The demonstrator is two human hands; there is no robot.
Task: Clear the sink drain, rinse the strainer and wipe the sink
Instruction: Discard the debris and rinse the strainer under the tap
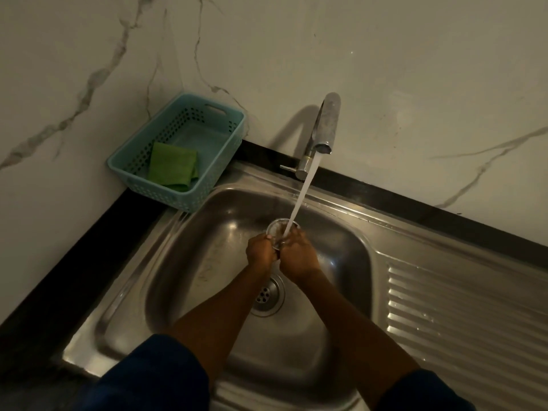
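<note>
Strainer (pixel 275 229) held above sink (pixel 192 262) centre, under water (pixel 302 191) from tap (pixel 325 126) at 12 o'clock. Left hand (pixel 261 251) and right hand (pixel 298 254) grip it, fingers (pixel 268 237) clamped on its rim. Drain (pixel 267 295) at 6 o'clock of hands. Cloth (pixel 173 167) in basket (pixel 166 197) at 10 o'clock.

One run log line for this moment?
rinse strainer | left hand, right hand: hold strainer | tap: running | green cloth: in blue basket

The basket (pixel 160 194) is coloured pale teal, patterned with rows of holes — the cloth (pixel 173 169) is seen as green. The white wall (pixel 415 69) is veined with grey; the silver draining board (pixel 459 307) is ribbed.
</note>
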